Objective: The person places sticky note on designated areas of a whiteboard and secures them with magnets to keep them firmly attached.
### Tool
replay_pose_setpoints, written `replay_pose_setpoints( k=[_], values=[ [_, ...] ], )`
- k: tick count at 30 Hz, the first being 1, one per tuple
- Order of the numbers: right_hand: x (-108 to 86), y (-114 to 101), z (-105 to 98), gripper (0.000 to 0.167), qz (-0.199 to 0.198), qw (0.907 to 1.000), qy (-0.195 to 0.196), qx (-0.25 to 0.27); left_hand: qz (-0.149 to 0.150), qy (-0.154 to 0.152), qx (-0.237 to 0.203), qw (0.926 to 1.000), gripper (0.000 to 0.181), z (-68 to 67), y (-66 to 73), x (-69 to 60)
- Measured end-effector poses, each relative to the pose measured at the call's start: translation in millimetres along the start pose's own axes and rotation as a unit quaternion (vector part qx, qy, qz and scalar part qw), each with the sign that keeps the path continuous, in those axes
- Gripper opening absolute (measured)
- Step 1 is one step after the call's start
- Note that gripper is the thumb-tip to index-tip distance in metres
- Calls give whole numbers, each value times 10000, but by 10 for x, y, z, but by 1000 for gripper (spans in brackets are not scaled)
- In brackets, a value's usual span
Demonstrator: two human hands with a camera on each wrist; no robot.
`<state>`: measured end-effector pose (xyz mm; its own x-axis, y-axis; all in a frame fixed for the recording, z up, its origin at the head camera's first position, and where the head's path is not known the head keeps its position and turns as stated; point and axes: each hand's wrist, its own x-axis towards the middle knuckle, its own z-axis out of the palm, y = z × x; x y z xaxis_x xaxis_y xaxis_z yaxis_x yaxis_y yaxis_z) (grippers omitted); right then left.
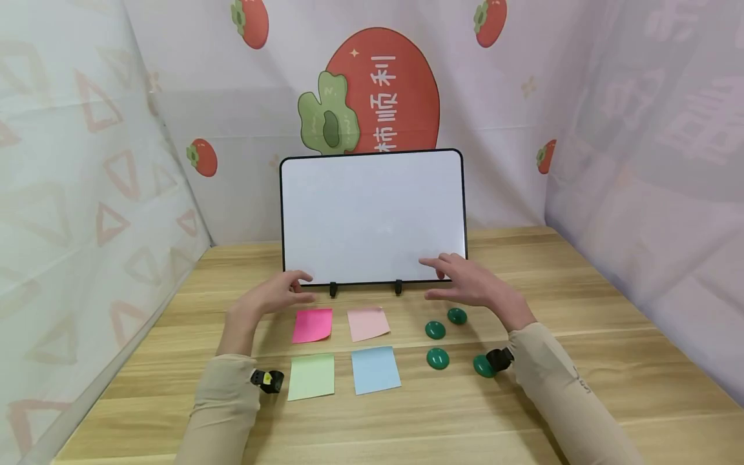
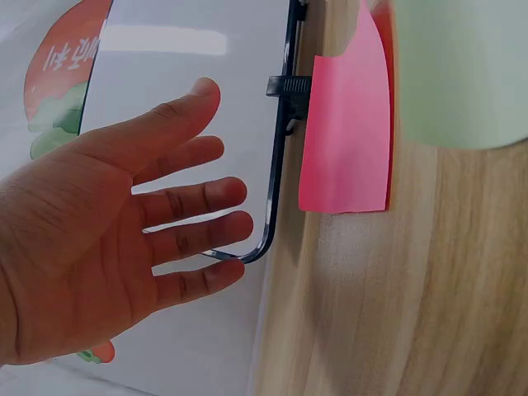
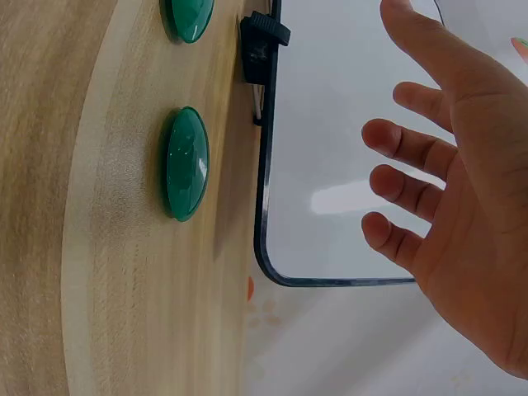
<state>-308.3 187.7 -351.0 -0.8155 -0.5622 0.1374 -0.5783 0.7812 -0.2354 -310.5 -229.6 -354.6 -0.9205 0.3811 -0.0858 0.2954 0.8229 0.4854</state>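
Note:
A black-framed whiteboard (image 1: 372, 213) stands upright on two small black feet (image 1: 333, 289). My left hand (image 1: 273, 294) hovers by its lower left corner, fingers apart and holding nothing. Near the lower right corner is my right hand (image 1: 465, 281), also empty, with its fingers spread. In front of the board lie a hot pink sticky note (image 1: 312, 325), a pale pink one (image 1: 369, 323), a green one (image 1: 311, 376) and a blue one (image 1: 376, 370). Several green round magnet-like domes (image 1: 438, 358) rest to their right, one partly hidden behind the right wrist camera.
The wooden table (image 1: 407, 426) carries everything. A printed cloth (image 1: 232, 84) with red fruit drawings hangs behind the board, and cloth walls close off the left (image 1: 87, 194) and right (image 1: 657, 161) sides. Small black cameras (image 1: 268, 381) are strapped to both wrists.

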Motion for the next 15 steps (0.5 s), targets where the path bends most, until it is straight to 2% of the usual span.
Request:
replay_pose_setpoints(
  k=[6, 10, 15],
  values=[
    [-24, 22, 12, 73, -20, 9980, -325, 546, -186, -140, -63, 9997, 54, 17, -70, -9],
    [-42, 43, 12, 70, -146, 9949, -432, 905, -117, -152, -55, 9998, 52, 26, -109, 3],
    [-41, 48, 2, 69, -211, 9911, -700, 1108, -95, -262, -92, 9996, 48, 17, -156, 0]
  ],
)
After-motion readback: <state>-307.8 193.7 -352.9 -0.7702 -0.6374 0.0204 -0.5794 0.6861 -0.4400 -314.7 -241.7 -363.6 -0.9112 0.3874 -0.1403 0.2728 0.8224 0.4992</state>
